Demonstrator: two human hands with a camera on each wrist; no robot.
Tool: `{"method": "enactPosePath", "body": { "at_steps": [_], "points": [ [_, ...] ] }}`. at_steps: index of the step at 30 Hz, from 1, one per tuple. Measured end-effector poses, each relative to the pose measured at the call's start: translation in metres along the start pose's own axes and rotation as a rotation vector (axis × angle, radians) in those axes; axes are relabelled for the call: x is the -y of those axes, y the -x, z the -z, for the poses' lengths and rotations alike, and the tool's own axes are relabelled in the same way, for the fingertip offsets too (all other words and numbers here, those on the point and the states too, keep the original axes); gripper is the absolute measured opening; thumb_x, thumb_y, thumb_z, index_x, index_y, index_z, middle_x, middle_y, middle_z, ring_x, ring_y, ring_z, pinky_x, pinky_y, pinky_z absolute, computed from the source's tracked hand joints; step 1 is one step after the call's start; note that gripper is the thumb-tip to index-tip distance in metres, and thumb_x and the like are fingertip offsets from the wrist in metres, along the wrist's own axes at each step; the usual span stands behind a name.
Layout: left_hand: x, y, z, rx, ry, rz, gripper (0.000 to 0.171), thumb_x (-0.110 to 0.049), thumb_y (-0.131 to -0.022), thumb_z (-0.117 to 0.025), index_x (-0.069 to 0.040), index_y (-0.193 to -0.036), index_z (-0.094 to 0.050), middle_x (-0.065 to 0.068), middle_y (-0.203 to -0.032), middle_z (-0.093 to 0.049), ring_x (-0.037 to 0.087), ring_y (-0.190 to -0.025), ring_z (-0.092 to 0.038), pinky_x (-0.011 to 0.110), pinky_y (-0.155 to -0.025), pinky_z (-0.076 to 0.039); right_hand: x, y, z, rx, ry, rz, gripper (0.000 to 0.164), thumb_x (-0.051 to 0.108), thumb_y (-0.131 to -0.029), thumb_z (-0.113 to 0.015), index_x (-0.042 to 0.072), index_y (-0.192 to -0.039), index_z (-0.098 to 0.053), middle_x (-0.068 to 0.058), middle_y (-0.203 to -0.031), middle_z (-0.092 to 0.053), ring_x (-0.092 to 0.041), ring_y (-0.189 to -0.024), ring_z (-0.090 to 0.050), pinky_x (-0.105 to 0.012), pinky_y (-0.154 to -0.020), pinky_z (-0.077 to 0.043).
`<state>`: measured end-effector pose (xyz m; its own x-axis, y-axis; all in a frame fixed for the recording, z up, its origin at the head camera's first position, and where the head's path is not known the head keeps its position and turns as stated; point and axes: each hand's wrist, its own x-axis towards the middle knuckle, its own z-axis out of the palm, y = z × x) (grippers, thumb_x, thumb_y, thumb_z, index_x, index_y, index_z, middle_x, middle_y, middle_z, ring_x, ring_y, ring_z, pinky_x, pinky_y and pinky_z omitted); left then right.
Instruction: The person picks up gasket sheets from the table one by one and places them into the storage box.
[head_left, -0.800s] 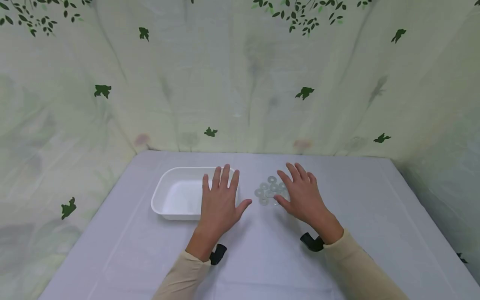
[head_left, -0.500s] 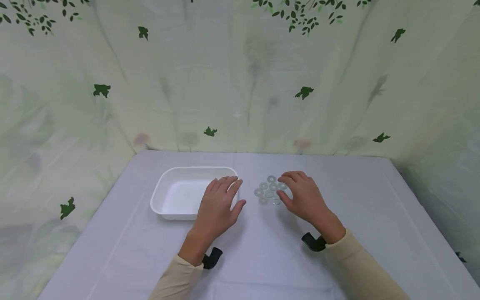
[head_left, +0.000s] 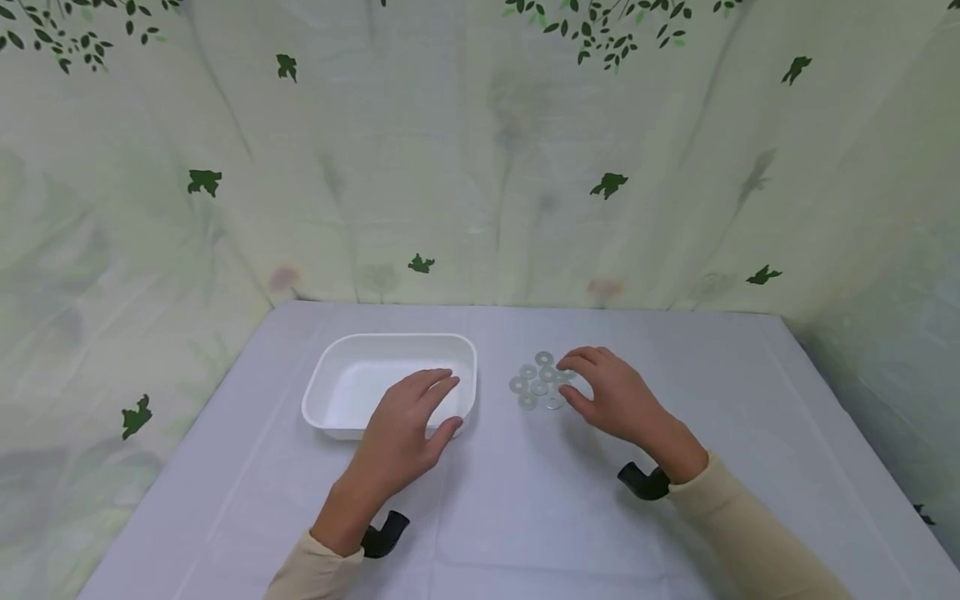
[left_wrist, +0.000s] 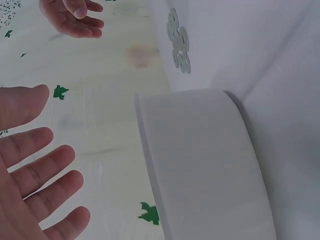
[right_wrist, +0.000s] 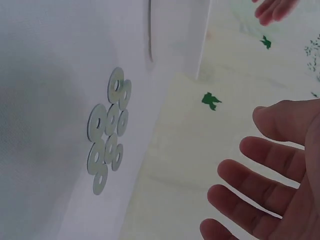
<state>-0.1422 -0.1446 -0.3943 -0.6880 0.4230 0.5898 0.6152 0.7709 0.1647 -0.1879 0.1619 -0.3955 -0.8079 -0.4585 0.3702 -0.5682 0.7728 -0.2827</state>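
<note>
Pale green printed sheet backdrop (head_left: pixel 465 150) behind and at both sides, softly creased. Small dark green silhouette prints (head_left: pixel 609 185) scattered; leafy sprig prints (head_left: pixel 598 32) higher up. White tablecloth (head_left: pixel 750 400), faint fold lines. Soft, diffuse light.

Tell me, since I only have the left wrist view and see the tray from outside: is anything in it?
Observer: The head view shows nothing in the visible part of the white tray; the left hand hides the rest.
Operator: How many washers can you count?
Observer: I count nine washers in the right wrist view.
Operator: From the head camera, does the right hand block any?
Observer: Yes, the right hand partly covers the cluster's right edge there.
</note>
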Motion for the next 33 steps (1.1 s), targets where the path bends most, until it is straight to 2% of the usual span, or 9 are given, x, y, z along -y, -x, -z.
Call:
{"method": "enactPosePath", "body": {
  "at_steps": [6,15,18,22,24,26,31,33],
  "points": [
    [0.015,0.012,0.012,-0.031,0.016,0.021,0.047,-0.014,-0.078,-0.082,-0.003,-0.121,-0.067,0.013,-0.123,-0.068,0.031,-0.114,-0.064,0.047,-0.091,-0.052,-0.002,0.001,0.008,0.091,-0.195,-0.052,0.029,0.023,-0.095,-0.067,0.011,-0.121,-0.067,-0.005,-0.122,-0.068,-0.024,-0.113,-0.063,-0.046,-0.094,-0.052],
    [0.033,0.020,0.019,-0.068,0.036,0.063,0.047,-0.012,-0.078,-0.081,0.000,-0.121,-0.067,0.015,-0.121,-0.068,0.034,-0.114,-0.062,0.049,-0.092,-0.051,-0.006,0.004,0.010,0.113,-0.244,-0.054,0.028,0.017,-0.094,-0.067,0.011,-0.122,-0.065,-0.005,-0.120,-0.068,-0.023,-0.106,-0.064,-0.042,-0.086,-0.054],
    [0.048,0.028,0.023,-0.096,0.027,0.110,0.049,-0.008,-0.076,-0.082,0.002,-0.121,-0.066,0.018,-0.120,-0.068,0.037,-0.113,-0.061,0.050,-0.093,-0.049,-0.008,0.004,0.010,0.111,-0.268,-0.045,0.028,0.015,-0.095,-0.066,0.011,-0.122,-0.065,-0.006,-0.121,-0.068,-0.026,-0.107,-0.065,-0.046,-0.085,-0.054],
    [0.072,0.039,0.031,-0.112,0.062,0.237,0.054,-0.005,-0.076,-0.081,0.005,-0.125,-0.061,0.023,-0.125,-0.064,0.042,-0.118,-0.056,0.054,-0.099,-0.043,-0.013,0.006,0.010,0.117,-0.283,-0.052,0.027,0.015,-0.096,-0.065,0.011,-0.123,-0.065,-0.006,-0.123,-0.068,-0.028,-0.107,-0.066,-0.049,-0.086,-0.054],
    [0.083,0.043,0.035,-0.085,0.094,0.317,0.057,-0.006,-0.078,-0.080,0.006,-0.129,-0.058,0.026,-0.131,-0.059,0.045,-0.123,-0.051,0.058,-0.102,-0.039,-0.016,0.008,0.010,0.128,-0.280,-0.069,0.028,0.016,-0.096,-0.065,0.011,-0.123,-0.065,-0.006,-0.124,-0.068,-0.028,-0.107,-0.066,-0.048,-0.086,-0.055],
    [0.093,0.046,0.038,-0.026,0.126,0.405,0.061,-0.010,-0.082,-0.078,0.006,-0.135,-0.052,0.029,-0.138,-0.053,0.047,-0.128,-0.046,0.062,-0.104,-0.035,-0.020,0.009,0.010,0.142,-0.283,-0.080,0.028,0.015,-0.096,-0.064,0.010,-0.124,-0.064,-0.006,-0.124,-0.068,-0.028,-0.108,-0.066,-0.049,-0.087,-0.054],
    [0.112,0.052,0.041,0.205,0.187,0.626,0.085,-0.030,-0.088,-0.073,0.005,-0.151,-0.028,0.032,-0.154,-0.030,0.050,-0.140,-0.029,0.068,-0.110,-0.027,-0.028,0.012,0.008,0.168,-0.293,-0.104,0.028,0.014,-0.096,-0.064,0.010,-0.124,-0.064,-0.009,-0.124,-0.068,-0.029,-0.108,-0.066,-0.050,-0.087,-0.054],
    [0.118,0.053,0.040,0.261,0.204,0.705,0.093,-0.034,-0.088,-0.072,0.005,-0.154,-0.019,0.033,-0.157,-0.022,0.051,-0.144,-0.023,0.068,-0.113,-0.024,-0.030,0.013,0.007,0.174,-0.290,-0.118,0.028,0.014,-0.096,-0.065,0.010,-0.123,-0.064,-0.009,-0.124,-0.068,-0.028,-0.107,-0.066,-0.049,-0.088,-0.054]
  ]
}}
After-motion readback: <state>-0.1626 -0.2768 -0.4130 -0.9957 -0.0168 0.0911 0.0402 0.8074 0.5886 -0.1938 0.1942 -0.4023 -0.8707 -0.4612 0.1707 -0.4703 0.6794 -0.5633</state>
